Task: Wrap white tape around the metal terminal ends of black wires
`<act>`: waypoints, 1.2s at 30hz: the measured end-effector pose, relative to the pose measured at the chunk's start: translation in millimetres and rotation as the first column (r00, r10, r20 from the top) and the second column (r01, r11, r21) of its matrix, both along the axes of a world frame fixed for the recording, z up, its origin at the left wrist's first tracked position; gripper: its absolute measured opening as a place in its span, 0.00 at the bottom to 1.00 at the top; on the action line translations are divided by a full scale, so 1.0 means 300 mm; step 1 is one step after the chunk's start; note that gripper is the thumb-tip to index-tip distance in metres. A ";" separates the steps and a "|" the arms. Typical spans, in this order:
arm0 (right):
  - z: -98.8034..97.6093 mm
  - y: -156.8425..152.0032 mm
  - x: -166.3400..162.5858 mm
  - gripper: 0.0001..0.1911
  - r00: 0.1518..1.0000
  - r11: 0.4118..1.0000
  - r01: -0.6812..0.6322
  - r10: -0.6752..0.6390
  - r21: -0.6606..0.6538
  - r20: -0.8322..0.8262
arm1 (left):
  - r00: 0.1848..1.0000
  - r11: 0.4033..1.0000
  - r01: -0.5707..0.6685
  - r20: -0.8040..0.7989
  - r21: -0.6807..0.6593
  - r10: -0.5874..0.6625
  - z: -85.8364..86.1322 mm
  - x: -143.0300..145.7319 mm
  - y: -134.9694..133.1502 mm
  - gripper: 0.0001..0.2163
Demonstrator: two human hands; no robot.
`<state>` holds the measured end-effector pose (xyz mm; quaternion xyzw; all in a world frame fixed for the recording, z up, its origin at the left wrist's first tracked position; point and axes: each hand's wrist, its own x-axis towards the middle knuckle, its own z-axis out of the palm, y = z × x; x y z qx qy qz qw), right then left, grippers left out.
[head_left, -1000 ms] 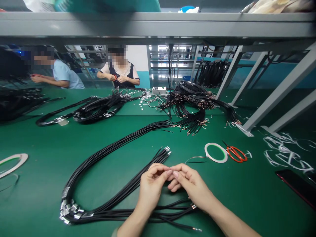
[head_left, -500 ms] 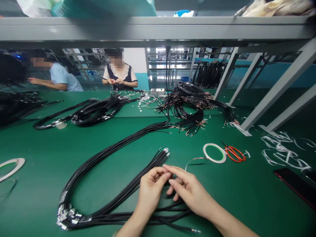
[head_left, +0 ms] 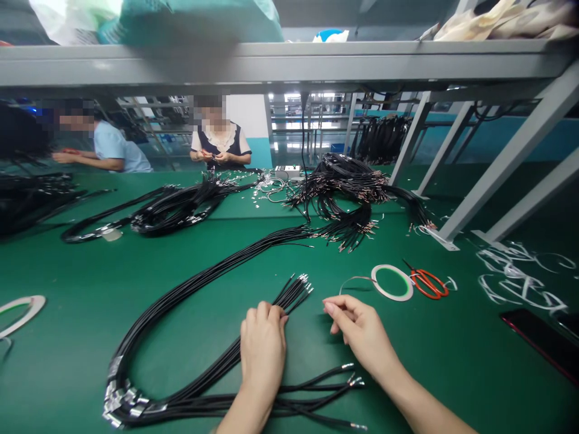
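Note:
A bundle of black cables [head_left: 194, 278] curves across the green table, bound with silvery tape pieces [head_left: 124, 398] at its lower left bend. My left hand [head_left: 263, 343] lies over the upper branch, its fingers curled round the cables just below their metal-tipped ends [head_left: 302, 283]. To the right of those ends hovers my right hand [head_left: 357, 325], thumb and forefinger pinched together. Whatever that pinch may hold is too small to make out. Under the left forearm runs a lower branch of cables [head_left: 312, 389], its metal tips pointing right.
A white tape roll [head_left: 392, 283] lies beside orange-handled scissors [head_left: 429, 283]. At the right are white strips [head_left: 515, 277] and a dark phone [head_left: 543, 343]. More cable coils [head_left: 344, 175] lie at the back, below a grey shelf [head_left: 289, 63]. Two people sit opposite.
My hands were together at the fingertips and have parted. The left moved left onto the upper cables; the right shifted slightly right, uncovering the lower cable tips.

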<state>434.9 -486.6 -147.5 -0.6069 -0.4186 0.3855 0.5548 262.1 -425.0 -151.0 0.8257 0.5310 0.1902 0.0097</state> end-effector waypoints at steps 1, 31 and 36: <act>0.003 0.004 0.001 0.15 0.999 1.000 0.007 -0.007 -0.005 -0.049 | 1.000 1.000 0.006 -0.018 0.002 -0.006 -0.002 0.000 0.002 0.08; 0.006 0.013 -0.051 0.18 0.932 0.995 0.082 -0.055 0.060 -0.358 | 0.661 0.870 0.406 0.748 -0.281 -0.067 0.012 0.078 -0.060 0.07; 0.021 0.008 -0.048 0.17 0.937 0.993 0.100 -0.073 0.061 -0.341 | 0.650 0.874 0.427 0.751 -0.232 -0.118 0.023 0.084 -0.077 0.06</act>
